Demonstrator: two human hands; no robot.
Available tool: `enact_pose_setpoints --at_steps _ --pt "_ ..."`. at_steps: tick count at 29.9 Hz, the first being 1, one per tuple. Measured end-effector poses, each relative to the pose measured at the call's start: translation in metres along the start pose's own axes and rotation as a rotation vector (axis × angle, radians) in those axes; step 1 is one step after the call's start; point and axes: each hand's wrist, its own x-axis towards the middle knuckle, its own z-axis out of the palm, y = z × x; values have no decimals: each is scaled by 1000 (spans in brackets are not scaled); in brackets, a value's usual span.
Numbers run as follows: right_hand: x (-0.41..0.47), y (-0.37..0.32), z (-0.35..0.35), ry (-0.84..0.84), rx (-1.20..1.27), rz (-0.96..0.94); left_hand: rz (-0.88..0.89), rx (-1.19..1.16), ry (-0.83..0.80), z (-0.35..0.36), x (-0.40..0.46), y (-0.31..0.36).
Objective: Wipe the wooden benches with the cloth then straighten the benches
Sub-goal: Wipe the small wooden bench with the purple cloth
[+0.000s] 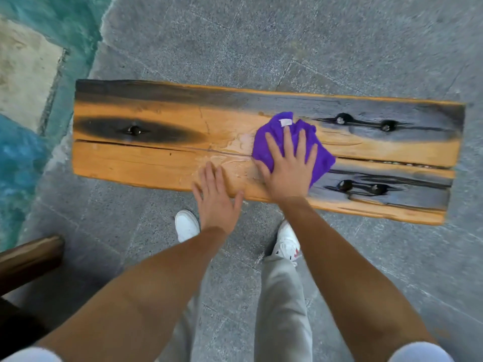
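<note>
While right hand (288, 169) presses cloth (292, 145), bench (156, 163), shoes (187, 225)

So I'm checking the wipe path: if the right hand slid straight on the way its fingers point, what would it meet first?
Nothing solid, seemingly: the right hand presses the purple cloth, then only bare wooden bench top to its far edge.

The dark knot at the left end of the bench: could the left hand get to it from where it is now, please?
Probably yes. The left hand lies flat on the wooden bench's near edge, and only bare wood lies between it and the dark knot; the purple cloth sits on the other side.
</note>
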Motion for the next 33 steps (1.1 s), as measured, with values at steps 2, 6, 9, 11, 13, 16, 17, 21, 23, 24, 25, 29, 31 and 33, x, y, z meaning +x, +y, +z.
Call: enact_pose_setpoints --at_steps 2,6,9,11,13,16,17,21,23,24,25,29,31,33 --pt "0 63 -18 11 -8 125 -40 20 -17 -11 11 -7" --pt "-18 151 -50 77 86 588 14 72 -82 -28 20 -24" --pt "-5 82 -41 76 58 575 -58 16 -147 -27 24 -29" --pt "8 15 -24 27 30 344 -72 3 -158 -25 26 -32" --pt "11 -47 -6 -39 -3 100 -72 -3 -170 -23 28 -30" --pt "5 -71 1 -82 -19 -146 -66 13 -109 -22 30 -31" --pt "3 -51 -3 -72 -17 -164 -66 6 -104 -22 30 -33" --pt "-15 114 -42 -39 -63 267 14 58 -164 -22 25 -19" --pt "-30 183 -65 -12 -2 481 55 99 -203 -20 22 1" --pt "-34 195 -70 1 18 566 38 85 -206 -18 22 10" --pt "-34 194 -71 -1 24 637 27 60 -214 -16 22 15" --pt "-10 97 -44 -7 33 615 76 41 -205 -14 19 1" --pt "2 33 -31 -37 37 431 69 51 -204 -14 21 -2" --pt "7 -25 -22 -95 34 215 43 -8 -191 -13 21 4"
